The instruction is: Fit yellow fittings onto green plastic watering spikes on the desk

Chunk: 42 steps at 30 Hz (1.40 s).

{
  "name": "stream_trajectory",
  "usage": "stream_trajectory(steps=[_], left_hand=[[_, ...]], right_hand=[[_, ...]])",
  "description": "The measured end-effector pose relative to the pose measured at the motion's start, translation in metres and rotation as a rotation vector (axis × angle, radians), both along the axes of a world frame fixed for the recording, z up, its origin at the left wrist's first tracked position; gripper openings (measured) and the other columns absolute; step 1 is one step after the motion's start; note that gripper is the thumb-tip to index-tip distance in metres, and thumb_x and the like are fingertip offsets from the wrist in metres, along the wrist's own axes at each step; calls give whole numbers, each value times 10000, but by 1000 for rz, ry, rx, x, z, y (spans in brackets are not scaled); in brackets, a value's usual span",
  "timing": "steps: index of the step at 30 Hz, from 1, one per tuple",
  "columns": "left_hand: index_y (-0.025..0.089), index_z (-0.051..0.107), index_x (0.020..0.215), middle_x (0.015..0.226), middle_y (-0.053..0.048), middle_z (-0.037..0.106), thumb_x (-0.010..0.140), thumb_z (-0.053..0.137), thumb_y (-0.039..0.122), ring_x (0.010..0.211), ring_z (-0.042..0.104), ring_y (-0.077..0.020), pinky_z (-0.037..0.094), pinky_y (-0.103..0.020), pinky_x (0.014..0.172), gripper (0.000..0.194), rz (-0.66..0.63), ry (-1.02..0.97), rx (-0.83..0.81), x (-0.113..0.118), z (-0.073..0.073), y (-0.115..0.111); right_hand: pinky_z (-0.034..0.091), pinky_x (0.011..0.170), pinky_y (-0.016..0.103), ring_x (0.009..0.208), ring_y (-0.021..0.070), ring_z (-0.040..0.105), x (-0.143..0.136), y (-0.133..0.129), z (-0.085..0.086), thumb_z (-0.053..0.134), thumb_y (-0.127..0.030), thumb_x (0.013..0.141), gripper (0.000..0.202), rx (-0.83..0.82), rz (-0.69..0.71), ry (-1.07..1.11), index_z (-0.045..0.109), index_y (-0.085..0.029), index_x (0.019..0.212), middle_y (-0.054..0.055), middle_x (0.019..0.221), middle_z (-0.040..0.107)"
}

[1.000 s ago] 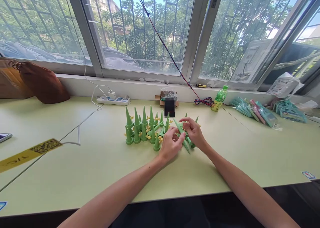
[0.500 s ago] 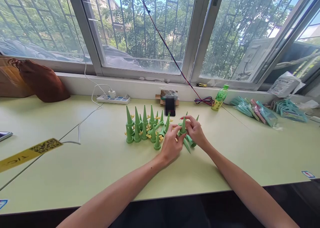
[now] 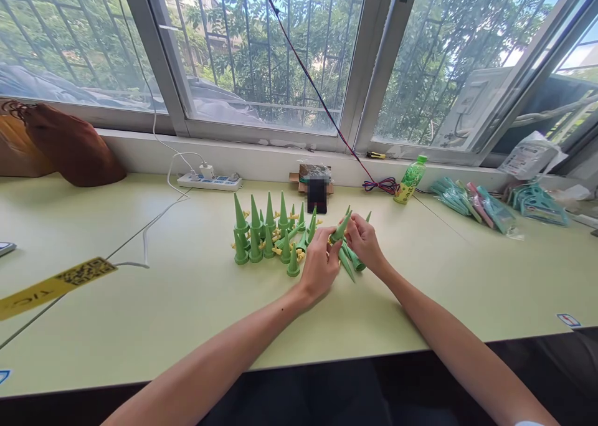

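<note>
My left hand (image 3: 320,261) grips a green plastic cone-shaped spike (image 3: 342,228) near its wide base, and the spike's tip leans to the right. Close beside it, my right hand (image 3: 367,242) has its fingers pinched together; what lies between them is hidden. Under the hands, several green spikes lie on their sides, one loose spike (image 3: 346,265) pointing towards me. To the left, several upright green spikes (image 3: 255,245) stand grouped in rows, with small yellow plastic pieces (image 3: 279,251) among them. One shorter spike (image 3: 293,264) stands at the front of the group.
Behind the spikes, a dark phone (image 3: 316,197) leans on a small open box. A power strip (image 3: 210,181), a green-capped bottle (image 3: 411,180) and bagged hangers (image 3: 537,205) line the back of the table (image 3: 187,326). A yellow tag (image 3: 56,288) hangs at left.
The spike in my left hand has tipped from upright to leaning right. My right fingers have moved off its tip and curled in beside it. The view has shifted slightly.
</note>
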<state>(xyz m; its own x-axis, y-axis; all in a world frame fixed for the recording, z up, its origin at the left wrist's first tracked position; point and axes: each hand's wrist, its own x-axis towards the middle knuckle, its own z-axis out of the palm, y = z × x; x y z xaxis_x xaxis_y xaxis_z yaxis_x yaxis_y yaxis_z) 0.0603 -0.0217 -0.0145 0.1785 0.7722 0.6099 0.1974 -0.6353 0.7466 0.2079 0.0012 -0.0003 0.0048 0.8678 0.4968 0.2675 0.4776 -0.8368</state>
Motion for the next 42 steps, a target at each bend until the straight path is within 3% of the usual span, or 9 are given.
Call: stream_trajectory(steps=[7,20,24,29,33,37,42], left_hand=[[212,546,1190,1071,-95,633,976,508,302,805,621,-168,488,-266,623,236,29,-77,-63,1,1,-1],[221,587,1142,1087,-75,605,987,492,285,745,590,-134,477,-248,610,193,-22,-34,-3,-5,2,0],[231,591,1145,1146,-77,579,988,488,291,692,569,-106,477,-244,602,197,-18,-32,-39,-6,4,0],[215,531,1178,1181,-92,569,966,524,349,610,549,-74,471,-232,546,252,39,-104,-192,-2,7,0],[185,510,1003,919,-46,613,955,495,511,497,528,-74,411,-208,419,331,-17,-223,-382,-1,11,-2],[167,509,765,697,-29,566,927,385,684,418,511,-101,368,-223,339,556,-212,-309,-592,-1,16,-5],[178,489,748,603,-17,559,872,496,694,409,512,-117,392,-229,354,530,-291,-346,-709,-2,19,-5]], right_hand=[[306,422,236,463,91,346,1,-1,0,452,-650,942,531,-30,31,-29,386,-218,642,-41,558,375],[205,365,233,393,57,212,-2,-4,9,584,-644,843,568,-221,192,150,318,-229,560,-76,473,264],[217,371,233,396,62,226,-3,-1,6,558,-634,863,549,-190,153,131,330,-229,570,-74,477,278],[273,423,242,457,91,313,-2,3,0,482,-628,928,518,-47,-15,-3,398,-218,624,-48,528,351],[284,465,248,505,105,358,1,2,4,451,-592,962,492,31,-100,-66,422,-211,651,-34,558,396],[289,500,254,526,105,356,3,-1,7,437,-550,983,471,82,-28,-177,434,-203,664,-32,578,418],[309,530,257,541,105,376,3,-2,4,424,-514,999,452,100,56,-251,448,-198,677,-26,599,450]])
